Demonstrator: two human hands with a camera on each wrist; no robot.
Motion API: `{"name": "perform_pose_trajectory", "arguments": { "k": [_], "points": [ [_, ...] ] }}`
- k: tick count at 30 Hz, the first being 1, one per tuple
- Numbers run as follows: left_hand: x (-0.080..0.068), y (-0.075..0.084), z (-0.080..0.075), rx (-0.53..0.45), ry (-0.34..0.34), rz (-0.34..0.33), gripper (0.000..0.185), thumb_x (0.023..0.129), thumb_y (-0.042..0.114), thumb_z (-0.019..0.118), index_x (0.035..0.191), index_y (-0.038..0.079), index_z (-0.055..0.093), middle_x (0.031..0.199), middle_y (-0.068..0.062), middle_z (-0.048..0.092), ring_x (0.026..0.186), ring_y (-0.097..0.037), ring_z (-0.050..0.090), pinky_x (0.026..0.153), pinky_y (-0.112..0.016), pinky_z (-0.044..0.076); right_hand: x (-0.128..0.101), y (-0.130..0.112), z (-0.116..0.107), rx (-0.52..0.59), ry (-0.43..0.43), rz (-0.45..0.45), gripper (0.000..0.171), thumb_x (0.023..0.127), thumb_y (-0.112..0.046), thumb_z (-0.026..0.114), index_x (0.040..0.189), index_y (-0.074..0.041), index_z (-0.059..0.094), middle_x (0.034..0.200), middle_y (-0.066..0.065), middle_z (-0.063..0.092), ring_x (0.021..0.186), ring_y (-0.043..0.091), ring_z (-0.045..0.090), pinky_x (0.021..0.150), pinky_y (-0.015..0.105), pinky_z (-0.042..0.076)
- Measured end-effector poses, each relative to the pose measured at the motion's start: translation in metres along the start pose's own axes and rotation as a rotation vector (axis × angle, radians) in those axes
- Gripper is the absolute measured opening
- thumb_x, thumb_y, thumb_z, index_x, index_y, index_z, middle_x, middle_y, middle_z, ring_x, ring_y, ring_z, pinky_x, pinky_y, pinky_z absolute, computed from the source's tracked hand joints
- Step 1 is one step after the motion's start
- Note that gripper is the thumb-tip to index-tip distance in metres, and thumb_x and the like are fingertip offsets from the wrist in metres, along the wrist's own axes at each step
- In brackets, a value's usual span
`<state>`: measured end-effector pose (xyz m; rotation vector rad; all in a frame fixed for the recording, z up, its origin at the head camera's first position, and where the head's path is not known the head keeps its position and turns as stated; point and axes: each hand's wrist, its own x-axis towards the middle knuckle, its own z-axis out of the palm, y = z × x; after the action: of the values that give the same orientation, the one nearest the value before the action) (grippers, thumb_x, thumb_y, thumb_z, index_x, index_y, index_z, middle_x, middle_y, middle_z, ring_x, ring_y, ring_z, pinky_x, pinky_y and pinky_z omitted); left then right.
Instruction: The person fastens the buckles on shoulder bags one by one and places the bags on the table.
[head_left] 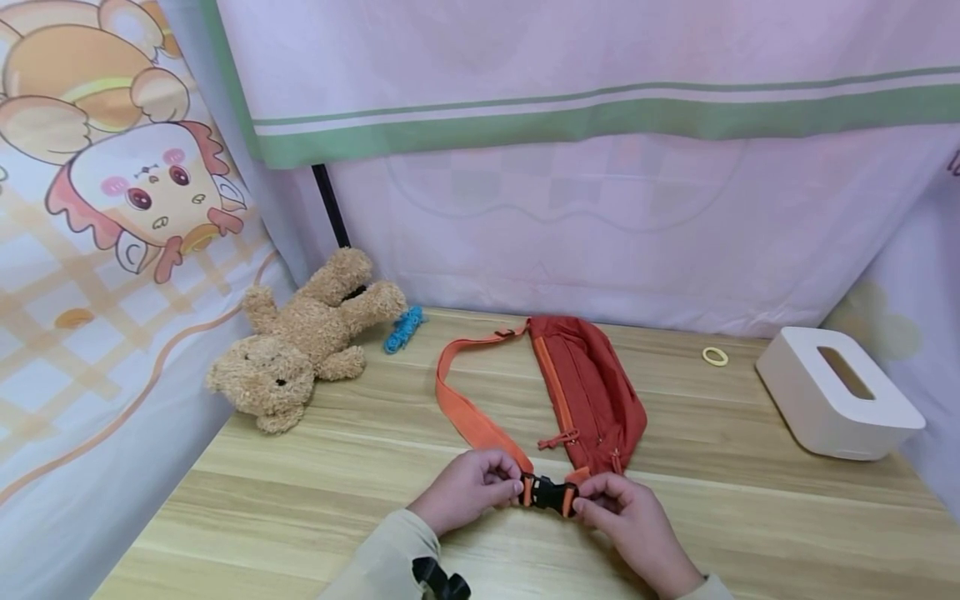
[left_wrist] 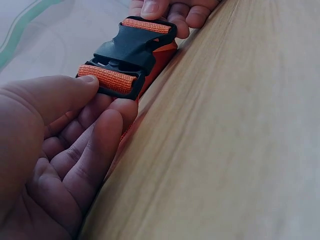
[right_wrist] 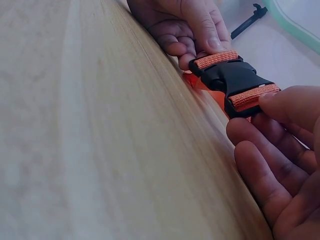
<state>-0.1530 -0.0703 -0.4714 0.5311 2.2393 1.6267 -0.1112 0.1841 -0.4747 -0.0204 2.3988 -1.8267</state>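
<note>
A red waist bag lies on the table, its orange strap looping to the left and round to the front. At the near end of the strap is a black side-release buckle, its two halves fitted together. My left hand pinches the left end of the buckle between thumb and fingers. The right end is pinched by my right hand. Up close in the left wrist view, orange webbing runs through the buckle's end bar under my left thumb. The right wrist view shows my right thumb on the opposite end.
A brown teddy bear lies at the table's left side, beside a blue bundle of cord. Toward the back right are a pale yellow ring and a white tissue box. Curtains hang behind the wooden table.
</note>
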Motion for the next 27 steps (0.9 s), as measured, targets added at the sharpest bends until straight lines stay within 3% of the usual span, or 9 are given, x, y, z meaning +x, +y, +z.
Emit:
{"name": "perform_pose_trajectory", "arguments": {
  "k": [27],
  "points": [
    [-0.0006, 0.0008, -0.0001, 0.032, 0.004, -0.027, 0.005, 0.094, 0.018, 0.072, 0.091, 0.017, 0.068, 0.079, 0.003, 0.066, 0.065, -0.01, 0.058, 0.055, -0.023, 0.048, -0.0014, -0.0002, -0.0006, -0.041, 0.01, -0.024, 0.013, 0.085, -0.011, 0.08, 0.093, -0.006, 0.07, 0.098, 0.007, 0.07, 0.077, 0.015, 0.064, 0.068, 0.027, 0.056]
  ]
}}
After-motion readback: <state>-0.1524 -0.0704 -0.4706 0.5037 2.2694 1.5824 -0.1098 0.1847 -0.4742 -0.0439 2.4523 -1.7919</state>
